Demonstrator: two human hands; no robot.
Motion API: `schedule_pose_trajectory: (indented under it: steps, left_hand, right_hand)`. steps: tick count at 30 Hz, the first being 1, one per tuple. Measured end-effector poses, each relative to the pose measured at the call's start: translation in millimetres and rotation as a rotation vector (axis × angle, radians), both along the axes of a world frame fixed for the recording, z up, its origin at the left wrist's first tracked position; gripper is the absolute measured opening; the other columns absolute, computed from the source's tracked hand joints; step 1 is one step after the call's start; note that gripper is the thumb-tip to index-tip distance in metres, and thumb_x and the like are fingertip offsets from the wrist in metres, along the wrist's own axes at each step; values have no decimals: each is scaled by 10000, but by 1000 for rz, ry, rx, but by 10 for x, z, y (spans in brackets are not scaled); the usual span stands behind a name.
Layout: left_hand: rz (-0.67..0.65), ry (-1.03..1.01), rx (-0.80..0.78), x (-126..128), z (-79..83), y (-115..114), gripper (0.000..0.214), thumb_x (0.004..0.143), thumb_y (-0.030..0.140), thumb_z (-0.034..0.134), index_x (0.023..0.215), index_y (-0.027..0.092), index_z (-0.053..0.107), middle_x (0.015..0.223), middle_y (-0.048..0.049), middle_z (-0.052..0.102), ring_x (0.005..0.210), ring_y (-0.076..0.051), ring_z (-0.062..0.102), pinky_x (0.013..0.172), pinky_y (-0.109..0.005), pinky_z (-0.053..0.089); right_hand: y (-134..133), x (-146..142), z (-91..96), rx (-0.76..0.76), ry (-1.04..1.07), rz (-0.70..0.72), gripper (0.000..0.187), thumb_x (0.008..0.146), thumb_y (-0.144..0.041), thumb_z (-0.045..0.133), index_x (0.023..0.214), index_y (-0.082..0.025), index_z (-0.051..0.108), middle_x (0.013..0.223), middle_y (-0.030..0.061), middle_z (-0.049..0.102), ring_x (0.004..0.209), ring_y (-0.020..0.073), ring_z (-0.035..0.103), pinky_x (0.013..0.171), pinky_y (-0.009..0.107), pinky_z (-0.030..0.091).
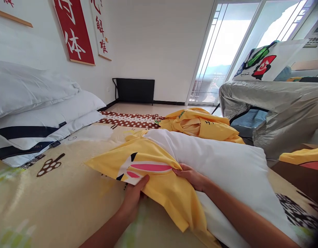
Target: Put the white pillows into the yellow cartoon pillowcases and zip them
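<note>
Both hands grip yellow pillowcase [159, 172] holding white pillow [226, 165].

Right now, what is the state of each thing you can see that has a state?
yellow pillowcase: partly on the pillow, its open edge bunched and gripped.
white pillow: lying on the bed, one end inside the pillowcase, the rest bare.
left hand: shut on the pillowcase edge.
right hand: shut on the pillowcase edge, against the pillow.
stacked pillows: piled by the wall.
second yellow cloth: crumpled, lying loose on the bed.

Bright window [226, 48] daylight; edges warped, corners blurred.
</note>
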State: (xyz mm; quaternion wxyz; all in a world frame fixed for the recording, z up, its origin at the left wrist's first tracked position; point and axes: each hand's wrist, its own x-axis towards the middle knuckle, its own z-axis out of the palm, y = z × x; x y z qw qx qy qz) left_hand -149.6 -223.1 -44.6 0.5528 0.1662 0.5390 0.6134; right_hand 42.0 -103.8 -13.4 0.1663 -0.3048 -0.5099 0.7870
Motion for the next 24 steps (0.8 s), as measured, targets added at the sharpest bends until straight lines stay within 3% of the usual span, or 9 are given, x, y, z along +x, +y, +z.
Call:
schedule_pose_trajectory:
  steps: [4,10,16,20,24]
  left_hand:
    - [37,-54,-29,-25,1,-64,583,646,327,807,1158,211,552,1216,-85,617,1020,-227,618,642,-249,517]
    - [82,-119,-32,-168,-117,-430,642,630,263,822,1202,245,530,1203,-59,638,1026,-223,637,782,-290,546]
    - [-58,45,-59,-252,-303,-627,500,665,416,774,1096,215,620,970,-81,703,951,-281,652,697,-339,537]
    - [-147,169,-43,-245,-380,-626,442,642,459,767,995,213,668,897,-83,711,919,-311,653,694,-361,534]
    - [-80,261,-14,-216,-406,-637,496,629,474,765,1043,219,664,1037,-115,692,1105,-342,585,881,-416,508]
  right_hand:
    - [-7,-6,9,24,-18,-15,338,719,-388,725,979,-179,674,1005,72,712,857,190,686,799,292,537]
    - [-25,54,36,88,-28,74,385,697,-390,751,999,-160,687,957,66,719,836,168,680,747,243,523]
    - [-86,34,462,161,-75,152,412,644,-305,785,1017,-154,698,963,57,718,852,161,669,761,233,510]
    - [-148,-223,746,249,-235,157,418,623,-325,788,991,-148,701,926,61,721,829,174,667,695,234,514]
    - [-58,-688,848,291,-291,207,362,621,-362,777,919,-173,698,938,45,720,836,194,667,697,266,535]
